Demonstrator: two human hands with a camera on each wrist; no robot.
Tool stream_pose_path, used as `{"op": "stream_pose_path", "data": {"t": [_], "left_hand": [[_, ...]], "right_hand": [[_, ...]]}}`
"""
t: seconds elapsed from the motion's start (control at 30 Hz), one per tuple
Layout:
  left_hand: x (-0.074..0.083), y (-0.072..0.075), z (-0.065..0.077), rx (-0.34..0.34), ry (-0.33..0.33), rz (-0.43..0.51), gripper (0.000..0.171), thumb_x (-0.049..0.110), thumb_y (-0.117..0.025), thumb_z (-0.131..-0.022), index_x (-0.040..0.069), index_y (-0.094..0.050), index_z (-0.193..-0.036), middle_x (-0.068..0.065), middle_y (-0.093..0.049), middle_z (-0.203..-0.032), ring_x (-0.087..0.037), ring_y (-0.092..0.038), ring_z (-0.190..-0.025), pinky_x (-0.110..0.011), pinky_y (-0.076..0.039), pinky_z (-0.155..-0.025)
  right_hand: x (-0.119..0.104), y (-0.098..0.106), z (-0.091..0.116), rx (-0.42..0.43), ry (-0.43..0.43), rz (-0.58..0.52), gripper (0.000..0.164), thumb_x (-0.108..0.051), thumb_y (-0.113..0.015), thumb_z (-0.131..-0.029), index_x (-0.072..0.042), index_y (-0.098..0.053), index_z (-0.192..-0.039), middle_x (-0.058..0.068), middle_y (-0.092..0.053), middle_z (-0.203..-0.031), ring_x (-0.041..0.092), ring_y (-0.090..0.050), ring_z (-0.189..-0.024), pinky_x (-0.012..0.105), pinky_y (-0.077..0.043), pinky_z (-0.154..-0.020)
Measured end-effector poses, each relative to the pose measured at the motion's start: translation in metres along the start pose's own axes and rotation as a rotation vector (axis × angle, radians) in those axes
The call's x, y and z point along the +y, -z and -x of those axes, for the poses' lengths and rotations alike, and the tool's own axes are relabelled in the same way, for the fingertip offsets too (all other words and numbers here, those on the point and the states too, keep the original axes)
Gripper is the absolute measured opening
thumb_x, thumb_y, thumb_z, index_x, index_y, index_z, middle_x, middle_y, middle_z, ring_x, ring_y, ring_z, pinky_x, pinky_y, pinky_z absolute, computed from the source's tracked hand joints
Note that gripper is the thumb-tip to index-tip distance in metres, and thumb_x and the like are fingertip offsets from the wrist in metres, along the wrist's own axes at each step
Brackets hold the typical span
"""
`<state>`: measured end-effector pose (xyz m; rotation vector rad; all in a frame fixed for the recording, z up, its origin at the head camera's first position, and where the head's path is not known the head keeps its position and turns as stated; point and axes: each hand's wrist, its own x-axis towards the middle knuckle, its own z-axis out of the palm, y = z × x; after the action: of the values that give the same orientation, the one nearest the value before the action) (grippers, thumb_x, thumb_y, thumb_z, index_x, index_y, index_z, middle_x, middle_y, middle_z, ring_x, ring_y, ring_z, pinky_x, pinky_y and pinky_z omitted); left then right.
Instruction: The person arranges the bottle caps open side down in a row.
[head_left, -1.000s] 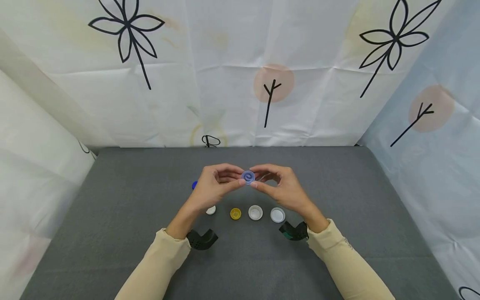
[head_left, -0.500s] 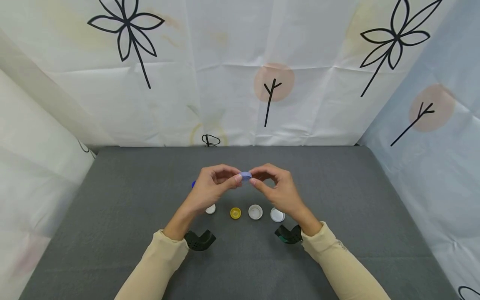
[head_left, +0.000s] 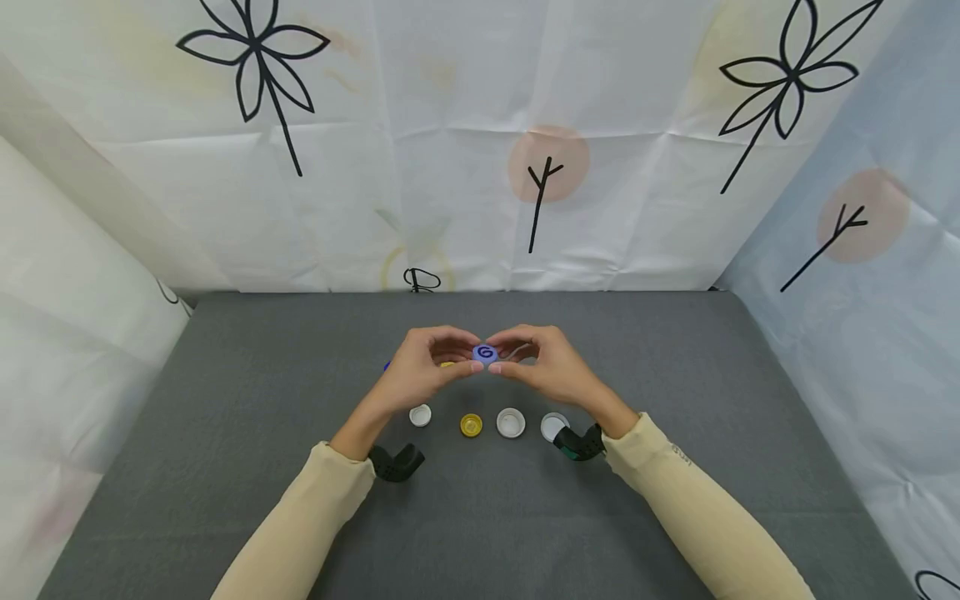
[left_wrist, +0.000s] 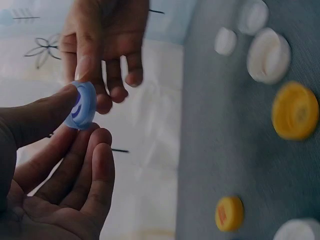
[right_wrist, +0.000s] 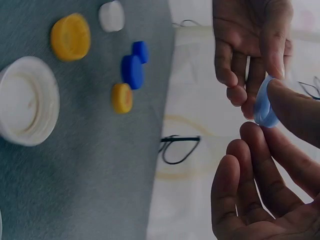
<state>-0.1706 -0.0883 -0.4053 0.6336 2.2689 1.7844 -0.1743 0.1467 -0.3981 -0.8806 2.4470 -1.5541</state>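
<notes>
A light-blue bottle cap [head_left: 485, 353] with a dark curved mark on its face is held up between both hands, above the grey table. My left hand [head_left: 423, 367] pinches its left edge; in the left wrist view the thumb lies across the cap [left_wrist: 86, 111] with fingertips under it. From the other side my right hand [head_left: 551, 362] pinches it too, its thumb and forefinger at the rim of the cap [right_wrist: 263, 102] in the right wrist view. The remaining fingers of both hands are loosely bent.
Nearer me on the table [head_left: 480, 533] lie a small white cap [head_left: 420, 415], a yellow cap [head_left: 471, 425], a white cap [head_left: 511, 422] and another white one [head_left: 555, 425] partly covered by the right wrist camera. Blue caps [right_wrist: 132, 72] and a smaller yellow cap [right_wrist: 122, 98] lie farther back.
The blue cap has been turned between the fingers, going edge-on and then showing its marked face. Both hands stay close together, and the right has shifted slightly left.
</notes>
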Motion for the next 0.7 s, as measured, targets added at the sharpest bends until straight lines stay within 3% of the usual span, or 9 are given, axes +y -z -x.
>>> {"op": "stream_pose_path", "data": {"t": [0.13, 0.4, 0.7], "left_hand": [[-0.012, 0.0, -0.01, -0.026, 0.009, -0.181, 0.028, 0.01, -0.077, -0.092, 0.001, -0.071, -0.118, -0.007, -0.073, -0.105, -0.019, -0.069, -0.095, -0.039, -0.056, -0.087], [-0.028, 0.0, -0.026, -0.108, 0.051, -0.494, 0.028, 0.017, -0.076, -0.094, 0.004, -0.072, -0.118, -0.006, -0.071, -0.109, -0.025, -0.064, -0.105, -0.044, -0.052, -0.093], [-0.047, -0.001, -0.033, -0.111, 0.008, -0.689, 0.025, 0.015, -0.083, -0.087, 0.003, -0.075, -0.107, -0.01, -0.071, -0.104, -0.028, -0.058, -0.101, -0.044, -0.045, -0.093]], "right_hand": [[0.011, 0.0, -0.013, -0.068, -0.051, 0.087, 0.029, -0.007, -0.078, -0.09, -0.001, -0.072, -0.118, 0.007, -0.072, -0.105, 0.022, -0.067, -0.093, 0.045, -0.056, -0.086], [0.031, -0.005, -0.034, -0.167, -0.129, 0.245, 0.028, -0.008, -0.079, -0.09, -0.001, -0.072, -0.115, 0.006, -0.071, -0.103, 0.019, -0.067, -0.093, 0.032, -0.057, -0.082], [0.05, -0.021, -0.047, -0.226, -0.171, 0.351, 0.027, -0.008, -0.081, -0.088, 0.001, -0.071, -0.111, 0.008, -0.071, -0.099, 0.021, -0.066, -0.094, 0.033, -0.055, -0.084]]}}
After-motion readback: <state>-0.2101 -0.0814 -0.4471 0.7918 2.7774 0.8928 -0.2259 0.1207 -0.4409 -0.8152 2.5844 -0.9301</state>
